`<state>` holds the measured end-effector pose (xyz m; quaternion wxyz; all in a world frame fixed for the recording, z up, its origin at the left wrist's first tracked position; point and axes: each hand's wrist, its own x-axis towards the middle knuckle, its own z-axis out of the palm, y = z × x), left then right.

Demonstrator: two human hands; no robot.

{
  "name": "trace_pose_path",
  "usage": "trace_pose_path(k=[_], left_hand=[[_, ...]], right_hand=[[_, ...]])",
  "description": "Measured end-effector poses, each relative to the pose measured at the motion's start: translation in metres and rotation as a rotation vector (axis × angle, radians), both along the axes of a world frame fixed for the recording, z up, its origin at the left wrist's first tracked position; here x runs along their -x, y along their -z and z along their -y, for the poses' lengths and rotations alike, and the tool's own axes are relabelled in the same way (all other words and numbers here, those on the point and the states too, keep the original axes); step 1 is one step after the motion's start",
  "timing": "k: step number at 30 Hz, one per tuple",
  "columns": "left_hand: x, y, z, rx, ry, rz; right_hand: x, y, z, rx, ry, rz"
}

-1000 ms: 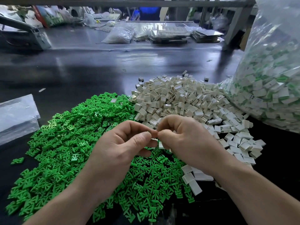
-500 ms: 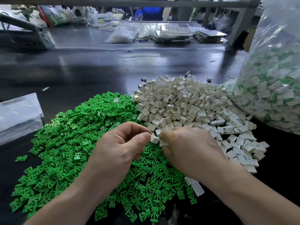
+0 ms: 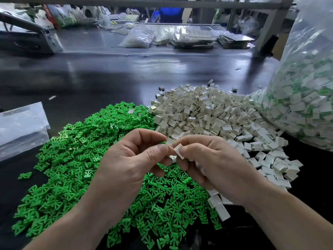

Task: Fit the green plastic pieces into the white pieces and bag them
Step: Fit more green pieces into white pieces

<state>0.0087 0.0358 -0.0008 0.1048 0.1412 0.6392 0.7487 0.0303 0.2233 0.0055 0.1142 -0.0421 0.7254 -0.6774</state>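
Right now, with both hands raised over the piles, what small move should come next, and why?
Probably slide the green piece into the white piece. The left hand pinches the green one, and the right hand pinches the white one right beside it. The two look close but not yet joined.
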Motion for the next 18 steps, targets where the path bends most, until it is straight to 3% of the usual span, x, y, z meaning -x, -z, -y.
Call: trace_pose_path(k=[7, 18], left_hand=[[-0.0001, 0.0009, 0.0016, 0.054, -0.075, -0.047], [0.0014, 0.0054, -0.0013, -0.031, -0.020, 0.066]], right_hand=[[0.0012, 0.0007, 0.0006, 0.107, -0.010, 0.044], [0.0006, -0.0015, 0.0048, 0.294, 0.065, 0.130]])
